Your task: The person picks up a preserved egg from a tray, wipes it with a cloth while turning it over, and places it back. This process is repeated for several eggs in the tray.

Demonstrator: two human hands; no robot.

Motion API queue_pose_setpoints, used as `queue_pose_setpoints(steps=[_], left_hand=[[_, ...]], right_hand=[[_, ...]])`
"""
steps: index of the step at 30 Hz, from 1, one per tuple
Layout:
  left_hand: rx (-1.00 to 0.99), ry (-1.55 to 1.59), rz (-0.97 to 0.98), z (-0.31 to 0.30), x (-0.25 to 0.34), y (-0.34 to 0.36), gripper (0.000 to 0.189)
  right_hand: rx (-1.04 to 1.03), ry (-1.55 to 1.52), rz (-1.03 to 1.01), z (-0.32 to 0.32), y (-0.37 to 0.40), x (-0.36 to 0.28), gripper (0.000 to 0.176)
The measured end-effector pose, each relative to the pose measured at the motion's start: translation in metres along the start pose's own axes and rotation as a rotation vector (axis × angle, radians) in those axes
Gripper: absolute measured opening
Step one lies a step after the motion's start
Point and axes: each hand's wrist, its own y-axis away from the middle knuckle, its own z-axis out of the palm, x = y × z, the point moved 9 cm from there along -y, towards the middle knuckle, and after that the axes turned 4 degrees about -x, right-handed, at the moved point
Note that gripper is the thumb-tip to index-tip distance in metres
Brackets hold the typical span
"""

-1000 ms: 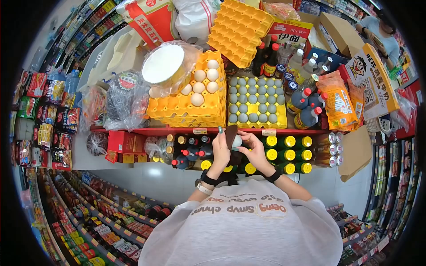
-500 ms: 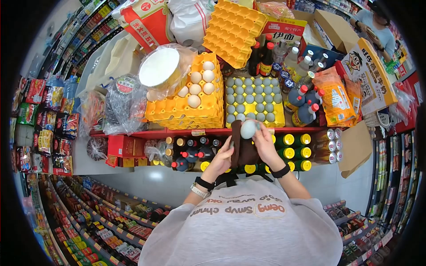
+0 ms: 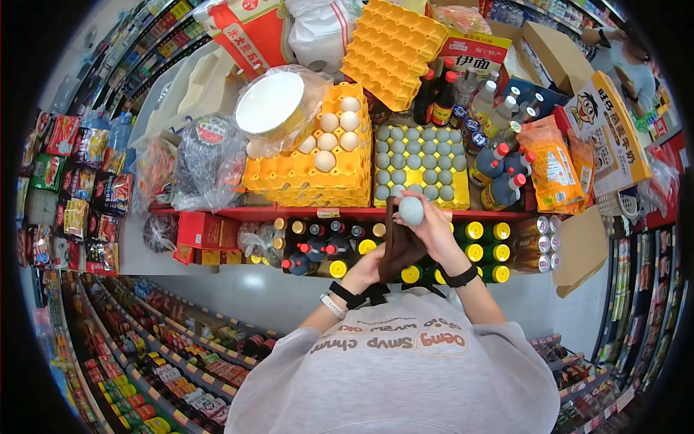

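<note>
Fingers (image 3: pixel 435 215) of the right hand (image 3: pixel 437 237) are holding one pale blue-green egg (image 3: pixel 411 211), just in front of the near edge of the yellow egg tray (image 3: pixel 414 178). Left hand (image 3: pixel 366 267) is touching a dark brown cloth (image 3: pixel 402 246), nearer the person than the tray; its fingers are partly hiding behind the cloth, so I cannot tell whether they are gripping it. Cloth is hanging just beside the held egg.

Positions are referring to the yellow egg tray, as the person is facing it. Rows of blue-green eggs (image 3: pixel 429 160) are sitting inside. To its left, a stack of orange trays (image 3: pixel 282 175) is carrying several pale eggs (image 3: pixel 328 142). Behind it, another orange tray (image 3: pixel 394 58) is leaning at a tilt. To its right, red-capped bottles (image 3: pixel 489 166) are standing, with orange bags (image 3: pixel 553 166) lying beyond. Below its near edge, yellow-capped bottles (image 3: pixel 473 253) are standing. Well apart, beyond its far right, I am observing a second person (image 3: pixel 627 66).
</note>
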Motion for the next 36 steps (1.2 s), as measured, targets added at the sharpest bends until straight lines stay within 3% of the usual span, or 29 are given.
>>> queue_pose_setpoints(steps=[1,2,5,9,10,12,16,18,19,20,21,23,24,26,27,28,29,31,32,33,34,35,36], left_hand=[[-0.056,-0.119,-0.083,0.012,-0.015,-0.004,0.037],[0.373,-0.301,-0.030,-0.016,-0.013,0.004,0.039],[0.264,-0.424,-0.100,-0.010,-0.017,-0.008,0.040],[0.329,-0.533,-0.186,-0.001,-0.008,-0.002,0.044],[0.183,-0.550,-0.155,0.023,-0.005,-0.005,0.046],[0.155,-0.575,-0.136,0.029,0.002,-0.001,0.045],[0.101,-0.614,-0.068,0.042,0.016,-0.001,0.046],[0.077,-0.583,-0.064,0.059,0.018,-0.011,0.048],[0.071,-0.612,0.006,0.087,0.021,-0.019,0.048],[0.066,-0.641,0.077,0.104,0.025,-0.022,0.048],[0.066,-0.641,0.073,0.083,0.025,-0.020,0.048],[-0.016,-0.308,0.118,0.029,0.024,-0.014,0.050],[0.445,-0.832,0.188,0.032,0.034,-0.009,0.049],[0.432,-0.883,0.255,0.037,0.035,-0.011,0.047],[0.418,-0.932,0.323,0.041,0.039,-0.011,0.045],[0.453,-1.128,0.358,0.031,0.045,-0.009,0.043],[0.454,-1.128,0.358,0.017,0.046,-0.006,0.043],[0.652,-1.364,0.345,0.012,0.054,0.005,0.036],[0.654,-1.362,0.348,0.012,0.053,0.005,0.036],[0.649,-1.379,0.494,0.044,0.057,0.004,0.028],[0.639,-1.392,0.640,0.065,0.062,0.006,0.031],[0.637,-1.392,0.638,0.062,0.064,0.007,0.031],[0.611,-1.660,0.604,0.066,0.065,0.008,0.031]], right_hand=[[-0.002,0.002,0.004,0.000,-0.001,0.002,0.042],[-0.046,0.036,0.060,0.006,-0.003,0.009,0.041],[-0.087,0.085,0.129,0.008,-0.005,0.016,0.041],[-0.074,0.178,0.117,0.014,-0.002,-0.010,0.036],[-0.030,0.189,0.012,0.009,-0.001,-0.023,0.034],[0.019,0.198,-0.097,0.004,0.002,-0.038,0.033],[0.020,0.529,-0.250,0.014,0.011,-0.066,0.041],[-0.097,1.019,-0.347,0.036,0.022,-0.074,0.050],[-0.121,1.305,-0.267,0.043,0.024,-0.070,0.057],[-0.169,1.433,-0.309,0.055,0.026,-0.068,0.060],[-0.219,1.561,-0.351,0.067,0.026,-0.061,0.062],[-0.187,1.471,-0.368,0.069,0.026,-0.052,0.067],[-0.201,1.389,-0.319,0.064,0.025,-0.042,0.071],[-0.211,1.271,-0.175,0.062,0.022,-0.035,0.078],[-0.207,1.271,-0.176,0.061,0.023,-0.030,0.078],[-0.126,1.116,-0.204,0.053,0.025,-0.028,0.077],[-0.050,0.961,-0.230,0.045,0.027,-0.028,0.077],[-0.055,0.984,-0.291,0.051,0.030,-0.037,0.074],[-0.068,0.996,-0.240,0.049,0.031,-0.033,0.074],[-0.079,1.008,-0.190,0.048,0.031,-0.029,0.074],[-0.078,1.009,-0.192,0.048,0.030,-0.029,0.074],[-0.081,1.006,-0.197,0.048,0.030,-0.029,0.074],[-0.084,1.002,-0.201,0.049,0.031,-0.029,0.074]])
